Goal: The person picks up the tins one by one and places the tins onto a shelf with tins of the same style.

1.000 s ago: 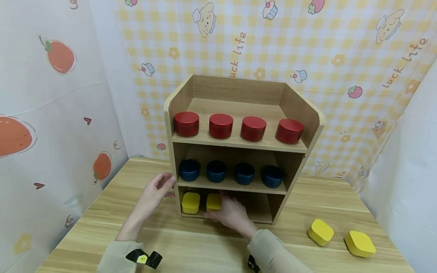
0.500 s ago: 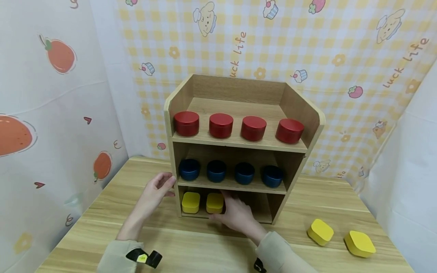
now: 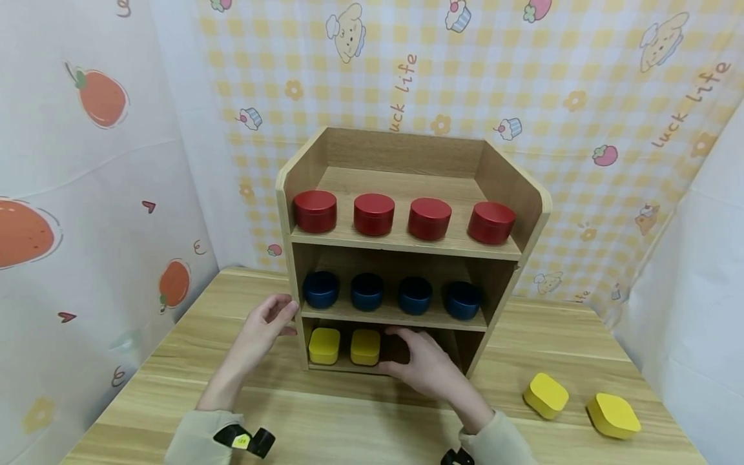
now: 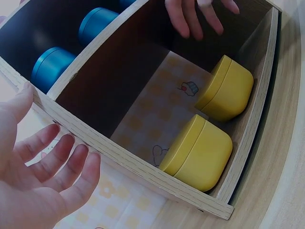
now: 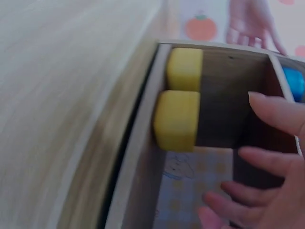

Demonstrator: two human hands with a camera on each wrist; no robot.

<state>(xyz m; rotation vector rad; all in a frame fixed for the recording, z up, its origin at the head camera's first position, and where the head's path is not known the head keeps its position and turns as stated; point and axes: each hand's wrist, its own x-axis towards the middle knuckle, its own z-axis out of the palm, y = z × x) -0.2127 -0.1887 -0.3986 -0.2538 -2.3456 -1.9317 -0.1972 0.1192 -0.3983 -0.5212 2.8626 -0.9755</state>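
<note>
A wooden shelf unit (image 3: pixel 401 248) stands on the table with three levels. Two yellow rounded-square tins, the left one (image 3: pixel 324 346) and the right one (image 3: pixel 365 347), sit side by side at the left of the bottom level. My right hand (image 3: pixel 427 361) is just right of them at the bottom opening, fingers spread and holding nothing; the right wrist view shows a gap between the fingers and the tins. My left hand (image 3: pixel 264 329) is at the unit's left side panel, fingers loosely bent, thumb tip at the front edge (image 4: pixel 26 88).
Several red round tins (image 3: pixel 374 214) line the top level and several blue round tins (image 3: pixel 367 292) the middle one. Two more yellow tins, one nearer (image 3: pixel 546 396) and one farther right (image 3: pixel 613 416), lie on the wooden table (image 3: pixel 325 420). A patterned cloth (image 3: pixel 372 71) hangs behind.
My right hand has let go of the second yellow tin and drawn away to the right. The tin stays on the bottom level. My left hand has hardly moved.
</note>
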